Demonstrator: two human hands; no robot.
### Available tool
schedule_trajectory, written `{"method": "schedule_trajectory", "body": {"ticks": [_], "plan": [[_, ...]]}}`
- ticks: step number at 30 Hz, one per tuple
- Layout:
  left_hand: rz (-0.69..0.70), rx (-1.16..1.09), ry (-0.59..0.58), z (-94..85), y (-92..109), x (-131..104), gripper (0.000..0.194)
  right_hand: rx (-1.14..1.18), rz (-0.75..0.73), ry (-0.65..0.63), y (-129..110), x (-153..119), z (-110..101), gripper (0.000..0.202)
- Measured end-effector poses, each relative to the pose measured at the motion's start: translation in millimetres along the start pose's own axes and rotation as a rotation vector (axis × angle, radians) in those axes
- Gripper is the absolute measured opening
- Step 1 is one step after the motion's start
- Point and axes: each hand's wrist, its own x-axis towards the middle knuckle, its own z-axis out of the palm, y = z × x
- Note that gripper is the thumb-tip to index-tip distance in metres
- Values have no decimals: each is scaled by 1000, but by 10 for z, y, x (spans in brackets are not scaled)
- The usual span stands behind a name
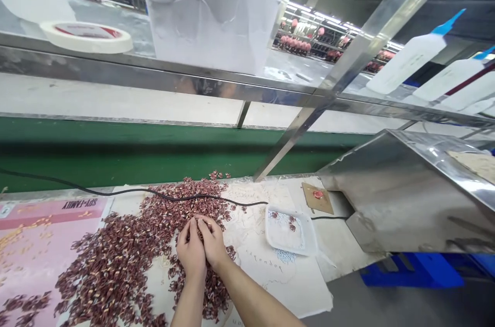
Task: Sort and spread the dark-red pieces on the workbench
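Observation:
A wide heap of small dark-red pieces [116, 260] covers the white paper on the bench. My left hand [190, 249] and my right hand [214, 243] rest side by side over the heap, fingertips meeting at a piece in the pile. The fingers of both are curled and pinched together; what they grip is too small to make out. A small white tray [288, 247] with a few red pieces lies just right of my hands.
A black cable [116, 192] crosses the back of the heap. A brown card [319, 204] with a red bit lies behind the tray. A steel chute [406, 198] stands at right, a green belt [135, 151] behind. A tape roll [87, 36] and white bottles [410, 61] sit on the shelf above.

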Motion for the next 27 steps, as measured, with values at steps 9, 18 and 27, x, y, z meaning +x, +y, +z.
{"method": "schedule_trajectory", "body": {"ticks": [9, 18, 27], "plan": [[60, 73, -91, 86, 291, -98, 33, 21, -55, 89, -290, 3, -116, 28], [3, 12, -556, 1202, 502, -1645, 33, -49, -103, 482, -913, -425, -1890, 28], [-222, 161, -1071, 2860, -502, -4748, 30, -112, -53, 1004, -685, -1688, -5197, 26]]}}
